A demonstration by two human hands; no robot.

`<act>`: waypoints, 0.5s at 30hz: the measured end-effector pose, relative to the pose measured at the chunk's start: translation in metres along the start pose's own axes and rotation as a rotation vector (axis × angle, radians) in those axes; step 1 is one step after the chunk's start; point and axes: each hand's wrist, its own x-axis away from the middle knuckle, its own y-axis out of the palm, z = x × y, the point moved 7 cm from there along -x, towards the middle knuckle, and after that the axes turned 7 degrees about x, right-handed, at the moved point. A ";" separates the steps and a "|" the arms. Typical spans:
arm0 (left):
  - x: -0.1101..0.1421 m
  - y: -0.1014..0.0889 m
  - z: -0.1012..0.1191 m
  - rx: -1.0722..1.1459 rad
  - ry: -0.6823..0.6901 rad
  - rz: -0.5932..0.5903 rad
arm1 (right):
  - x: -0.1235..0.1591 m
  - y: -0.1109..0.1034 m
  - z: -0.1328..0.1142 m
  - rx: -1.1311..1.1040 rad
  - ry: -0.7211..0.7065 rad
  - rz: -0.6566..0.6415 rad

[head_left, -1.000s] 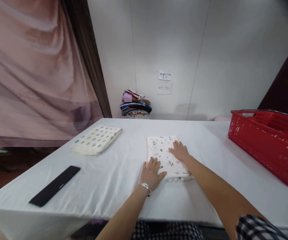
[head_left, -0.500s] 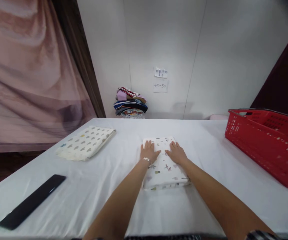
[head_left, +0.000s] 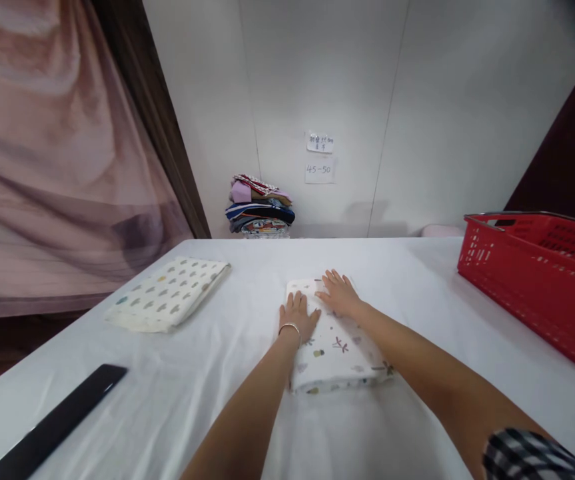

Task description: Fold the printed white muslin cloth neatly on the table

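In front of me a folded white cloth (head_left: 334, 357) lies flat, printed with small palm trees and pineapples. My left hand (head_left: 300, 317), with a bracelet at its wrist, rests palm down on the cloth's left side with fingers spread. Across from it, my right hand (head_left: 338, 293) lies flat near the cloth's far edge, fingers stretched out. Neither hand grips the fabric. Part of the cloth's right side is hidden beneath my right forearm.
A second folded cloth with grey prints (head_left: 170, 293) lies at the left. Nearer, a long black flat object (head_left: 62, 417) rests on the white-covered table (head_left: 192, 400). A red basket (head_left: 532, 280) stands right. Folded textiles (head_left: 260, 207) are stacked by the wall.
My right hand has slid farther away and slightly left over the cloth, toward its far edge. My left hand stays on the left side. The view has shifted slightly.
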 end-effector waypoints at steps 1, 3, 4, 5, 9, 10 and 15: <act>0.000 0.001 0.000 -0.001 0.002 -0.001 | -0.004 0.003 -0.002 -0.008 -0.019 -0.016; 0.000 0.002 -0.001 -0.004 0.005 -0.008 | -0.010 0.013 0.000 -0.009 -0.016 -0.054; 0.000 0.002 -0.001 -0.005 0.006 -0.011 | -0.011 0.018 0.002 -0.004 -0.006 -0.065; 0.000 0.003 -0.001 -0.005 0.008 -0.011 | -0.012 0.022 0.005 0.001 0.003 -0.067; 0.000 0.002 0.000 -0.006 0.003 -0.013 | -0.014 0.026 0.007 0.003 0.006 -0.067; 0.000 0.002 0.000 -0.007 0.001 -0.015 | -0.014 0.025 0.006 -0.002 0.005 -0.076; 0.000 0.001 0.000 0.000 0.008 -0.006 | 0.003 0.012 -0.002 -0.033 0.019 -0.112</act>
